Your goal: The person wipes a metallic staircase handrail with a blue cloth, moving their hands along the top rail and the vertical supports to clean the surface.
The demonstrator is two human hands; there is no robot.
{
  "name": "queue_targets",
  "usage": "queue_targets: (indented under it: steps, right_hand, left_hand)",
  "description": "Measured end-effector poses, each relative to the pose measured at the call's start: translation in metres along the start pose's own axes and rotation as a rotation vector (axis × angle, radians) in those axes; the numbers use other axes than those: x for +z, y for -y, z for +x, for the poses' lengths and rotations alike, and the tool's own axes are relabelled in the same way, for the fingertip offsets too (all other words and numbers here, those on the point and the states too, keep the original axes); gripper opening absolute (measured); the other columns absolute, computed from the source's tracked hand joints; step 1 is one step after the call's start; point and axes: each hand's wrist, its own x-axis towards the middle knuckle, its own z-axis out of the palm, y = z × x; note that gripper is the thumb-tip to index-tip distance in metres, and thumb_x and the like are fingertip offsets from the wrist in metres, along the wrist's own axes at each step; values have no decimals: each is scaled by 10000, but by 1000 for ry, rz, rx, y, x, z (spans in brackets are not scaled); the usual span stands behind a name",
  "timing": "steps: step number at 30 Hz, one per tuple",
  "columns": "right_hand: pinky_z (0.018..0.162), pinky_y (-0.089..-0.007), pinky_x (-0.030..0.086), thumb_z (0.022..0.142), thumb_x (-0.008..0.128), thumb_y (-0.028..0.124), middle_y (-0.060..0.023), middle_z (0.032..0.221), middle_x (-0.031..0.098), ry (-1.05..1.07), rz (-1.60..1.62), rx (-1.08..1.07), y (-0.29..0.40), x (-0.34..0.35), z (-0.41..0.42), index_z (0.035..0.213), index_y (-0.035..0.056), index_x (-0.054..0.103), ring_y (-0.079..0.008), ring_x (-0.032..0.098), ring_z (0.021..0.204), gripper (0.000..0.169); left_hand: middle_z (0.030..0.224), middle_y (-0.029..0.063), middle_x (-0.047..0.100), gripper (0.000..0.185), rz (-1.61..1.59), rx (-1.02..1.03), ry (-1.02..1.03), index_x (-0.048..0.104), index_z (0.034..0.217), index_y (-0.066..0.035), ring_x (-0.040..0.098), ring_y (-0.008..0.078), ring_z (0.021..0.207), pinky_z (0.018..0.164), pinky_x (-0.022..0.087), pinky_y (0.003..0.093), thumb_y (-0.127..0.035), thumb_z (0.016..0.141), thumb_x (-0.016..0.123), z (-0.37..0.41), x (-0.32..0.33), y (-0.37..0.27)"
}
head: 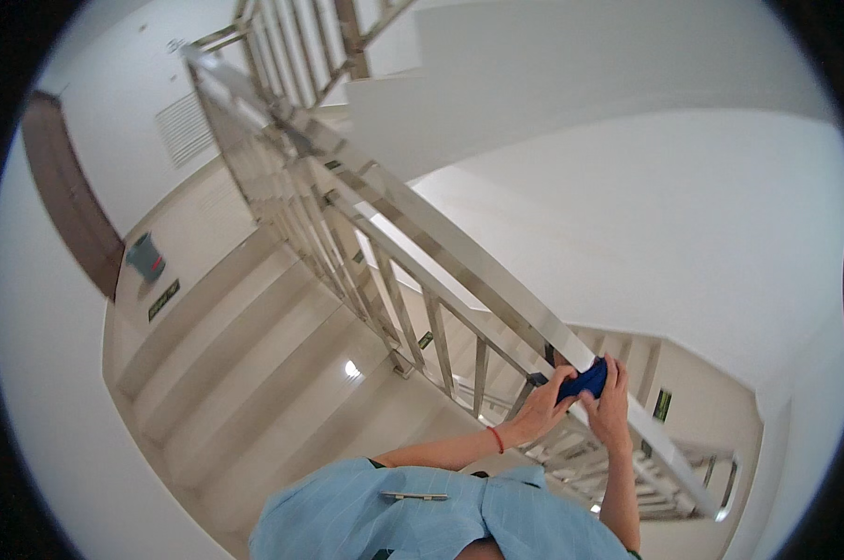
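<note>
A dark blue cloth (582, 381) is wrapped over the metal handrail (492, 280) of the staircase, right of centre in the head view. My left hand (542, 409), with a red cord bracelet at the wrist, grips the cloth from the left side. On the cloth's other side, my right hand (607, 402) presses with its fingers curled over the far edge. Both hands meet the cloth at the rail. The parts of the fingers behind the rail are hidden.
Steps (254, 350) lie left of the metal balusters (432, 336). A grey bucket (146, 257) stands on the landing near a brown door (68, 189). More steps show beyond the rail at right, and a green floor sign (663, 404) lies there.
</note>
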Motion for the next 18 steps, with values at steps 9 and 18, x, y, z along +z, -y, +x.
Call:
queue_targets:
  steps: [9, 18]
  right_hand:
    - [1015, -493, 403, 839, 728, 186, -304, 1346, 368, 142, -41, -334, 120, 40, 117, 1456, -31, 262, -473, 424, 1210, 803]
    - [934, -477, 480, 853, 699, 258, -268, 1257, 438, 145, -48, -601, 266, 111, 249, 1448, -41, 270, -444, 483, 1155, 792]
  left_hand:
    - [1095, 228, 601, 474, 110, -78, -435, 328, 1319, -47, 640, 372, 989, 832, 496, 424, -22, 935, 605, 27, -101, 18]
    - [849, 198, 600, 440, 186, 87, -840, 336, 1320, -54, 633, 373, 766, 681, 482, 432, -61, 958, 586, 80, -261, 15]
